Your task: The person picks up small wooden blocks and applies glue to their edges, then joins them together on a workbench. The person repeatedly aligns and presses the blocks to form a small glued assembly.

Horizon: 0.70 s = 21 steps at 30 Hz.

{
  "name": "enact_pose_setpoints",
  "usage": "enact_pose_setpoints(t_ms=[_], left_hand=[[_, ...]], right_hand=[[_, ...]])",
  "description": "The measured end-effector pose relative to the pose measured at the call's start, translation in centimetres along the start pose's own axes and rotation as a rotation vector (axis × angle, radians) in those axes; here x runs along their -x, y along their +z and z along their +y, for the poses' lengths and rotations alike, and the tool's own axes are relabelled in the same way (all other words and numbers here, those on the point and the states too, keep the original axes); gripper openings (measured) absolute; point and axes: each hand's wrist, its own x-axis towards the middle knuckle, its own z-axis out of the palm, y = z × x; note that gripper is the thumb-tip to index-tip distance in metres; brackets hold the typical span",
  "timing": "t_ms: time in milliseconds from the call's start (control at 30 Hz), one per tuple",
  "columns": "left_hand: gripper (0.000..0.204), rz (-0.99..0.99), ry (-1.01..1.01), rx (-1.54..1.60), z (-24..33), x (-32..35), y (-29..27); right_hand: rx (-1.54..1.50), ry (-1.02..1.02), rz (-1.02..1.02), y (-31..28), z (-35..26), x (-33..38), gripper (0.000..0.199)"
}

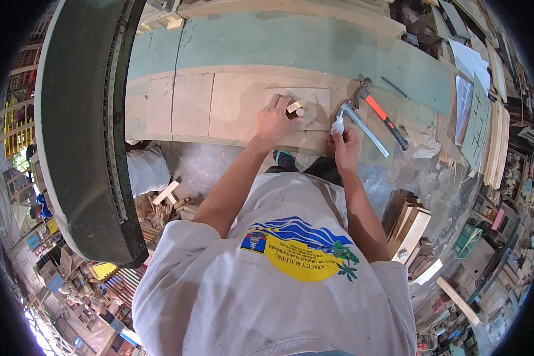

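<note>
left grip (274, 120) clamped on small pale wood block (295, 108), right grip (345, 148) clamped on white glue bottle (337, 124)

Workbench (231, 107): wood panel (314, 107), two hammers (382, 115)

1. A small pale wooden block (295, 107), short and squarish with a round end face showing, lies on a flat rectangular board.
2. That light wooden board (314, 101) lies flat on the workbench near its front edge, roughly mid-length.
3. A small white bottle (337, 124) stands tilted just past the board's right front corner, at the workbench's front edge.
</note>
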Motion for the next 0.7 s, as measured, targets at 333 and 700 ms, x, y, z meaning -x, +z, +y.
enact_pose_setpoints(t_ms=[333,700], left_hand=[[0.044,0.108,0.177,0.110,1.4,0.7,-0.9],[0.027,0.116,-0.290,0.095,-7.4,0.9,-7.2]], right_hand=[[0.490,-0.046,0.001,1.0,-6.9,-10.2,0.039],[0.633,-0.440,-0.308,3.4,-9.2,-4.7,0.045]])
